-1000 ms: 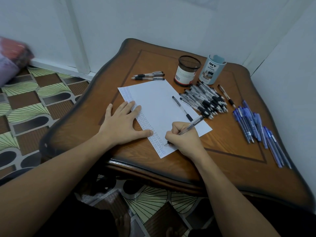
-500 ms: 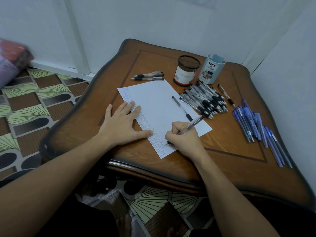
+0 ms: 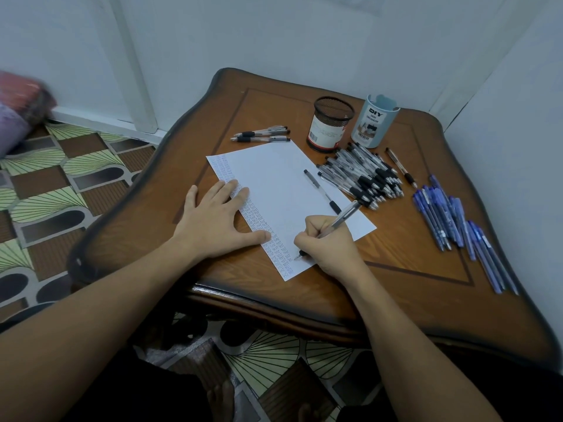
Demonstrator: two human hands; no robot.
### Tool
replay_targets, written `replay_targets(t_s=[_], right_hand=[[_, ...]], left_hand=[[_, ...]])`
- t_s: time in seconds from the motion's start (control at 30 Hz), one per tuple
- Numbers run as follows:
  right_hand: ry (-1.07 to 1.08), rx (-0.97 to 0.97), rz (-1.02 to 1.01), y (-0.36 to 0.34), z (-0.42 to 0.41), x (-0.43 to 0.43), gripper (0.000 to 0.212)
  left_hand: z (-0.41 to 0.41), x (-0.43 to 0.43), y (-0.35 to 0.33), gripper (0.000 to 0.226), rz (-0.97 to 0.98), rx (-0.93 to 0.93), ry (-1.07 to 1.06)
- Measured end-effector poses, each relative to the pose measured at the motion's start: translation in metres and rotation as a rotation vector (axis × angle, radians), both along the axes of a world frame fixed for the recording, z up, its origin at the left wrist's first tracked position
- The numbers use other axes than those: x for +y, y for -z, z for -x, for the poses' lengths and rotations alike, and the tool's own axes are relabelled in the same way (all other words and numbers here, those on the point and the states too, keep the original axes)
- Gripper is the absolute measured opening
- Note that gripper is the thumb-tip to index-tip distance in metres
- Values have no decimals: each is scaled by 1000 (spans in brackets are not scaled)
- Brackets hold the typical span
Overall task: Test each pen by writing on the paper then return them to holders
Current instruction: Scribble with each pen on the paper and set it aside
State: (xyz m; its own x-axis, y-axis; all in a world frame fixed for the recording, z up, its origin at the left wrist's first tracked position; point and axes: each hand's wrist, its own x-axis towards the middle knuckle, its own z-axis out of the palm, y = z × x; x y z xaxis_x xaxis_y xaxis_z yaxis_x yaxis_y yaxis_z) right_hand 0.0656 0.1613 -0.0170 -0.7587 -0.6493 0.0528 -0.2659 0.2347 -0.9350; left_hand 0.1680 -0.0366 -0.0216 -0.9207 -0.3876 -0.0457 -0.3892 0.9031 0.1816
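Essentially nothing has shifted since half a second earlier: the table (image 3: 402, 287), the paper (image 3: 283, 184) and both hands sit as before. The left hand (image 3: 216, 223) lies flat, fingers spread, pressing the sheet's written left margin. The right hand (image 3: 330, 246) grips a black-grip pen (image 3: 342, 218), tip on the paper's near edge (just right of the written columns). The mesh holder (image 3: 330, 124) and blue holder (image 3: 373, 123) stand well apart from both hands.

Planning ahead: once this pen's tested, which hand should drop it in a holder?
Probably the right hand: it grips the pen, nearer the mesh holder; the left hand pins the paper.
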Motion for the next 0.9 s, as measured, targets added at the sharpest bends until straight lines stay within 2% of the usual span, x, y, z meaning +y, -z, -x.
replay_targets(t_s=[0.2, 0.4, 0.53, 0.6, 0.9], right_hand=[[38, -8, 36, 0, 4, 1, 45], [70, -303, 238, -3, 16, 1, 43], [53, -377, 175, -13, 18, 0, 41], [70, -412, 126, -18, 18, -3, 47], [143, -275, 64, -28, 27, -16, 34]], left_hand=[[-1, 1, -3, 110, -8, -4, 3], [-1, -1, -1, 115, -5, -3, 8], [-1, 0, -1, 116, -3, 4, 6], [-1, 0, -2, 117, 0, -5, 10], [-1, -2, -1, 116, -7, -20, 14]])
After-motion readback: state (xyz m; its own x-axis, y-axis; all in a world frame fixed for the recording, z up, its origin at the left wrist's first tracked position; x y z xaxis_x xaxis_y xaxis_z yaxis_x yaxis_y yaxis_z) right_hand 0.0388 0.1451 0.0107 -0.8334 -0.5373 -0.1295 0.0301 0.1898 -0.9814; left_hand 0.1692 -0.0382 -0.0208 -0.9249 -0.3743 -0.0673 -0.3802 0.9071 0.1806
